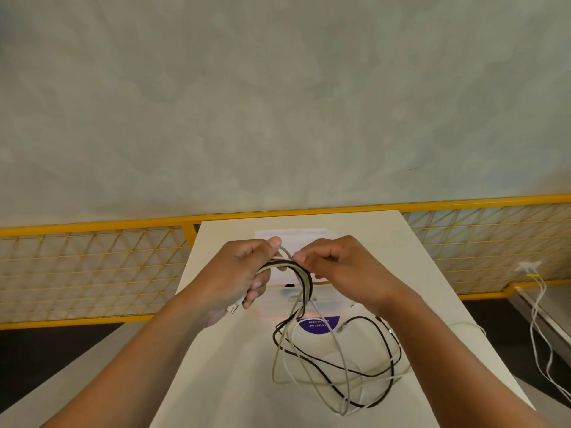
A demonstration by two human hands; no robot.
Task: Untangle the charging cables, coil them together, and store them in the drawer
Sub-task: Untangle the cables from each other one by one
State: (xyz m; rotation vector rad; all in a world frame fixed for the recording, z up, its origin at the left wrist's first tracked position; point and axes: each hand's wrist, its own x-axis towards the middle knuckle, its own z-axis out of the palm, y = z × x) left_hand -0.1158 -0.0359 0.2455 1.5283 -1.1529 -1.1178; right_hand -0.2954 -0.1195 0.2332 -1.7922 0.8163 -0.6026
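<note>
Standing at the near end of a narrow white rectangular table (370,242), the person looks down its length toward a pale grey-green mottled wall (278,103). A yellow metal rail with wire-mesh panels (92,267) runs across behind the table on both sides. Dark flooring shows at lower left and far right. At right, a few thin white wires with a yellow tag (537,304) hang from the mesh, well apart from the table.

On the tabletop lies a round purple sticker with white lettering (318,325), partly covered by cable. Beyond the hands sits a flat white rectangular sheet or pad (296,233); the view is too washed out to tell which. No drawer or other container can be made out.

The bundle of black, white and grey charging cables (296,273) arches between both hands above the table. Loose lengths drop from it and sprawl in wide overlapping loops on the surface at centre right.

Left hand (244,273): fingers curled closed around the left end of the bundle, thumb pressed on top, a connector showing below the palm.

Right hand (340,267): thumb and forefinger pinching the cables near the top of the arch, other fingers folded in.
</note>
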